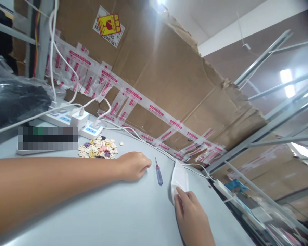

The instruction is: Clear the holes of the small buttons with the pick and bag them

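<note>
My left hand (133, 166) is closed in a fist on the light table, just right of a pile of small buttons (99, 148) in white, yellow, pink, purple and black. Nothing shows in its fingers, and their inner side is hidden. A screwdriver (158, 175) with a clear purple handle lies between my two hands, its tip pointing away. My right hand (190, 213) pinches the near end of a flat white packet (180, 176) between thumb and fingers. One loose white button (121, 144) lies apart from the pile.
A white power strip (88, 130) with plugs and cables sits behind the buttons. Left of them is a blurred-out object (47, 140). A taped cardboard sheet (154, 75) rises along the table's back edge. Metal shelving (269, 140) stands at the right.
</note>
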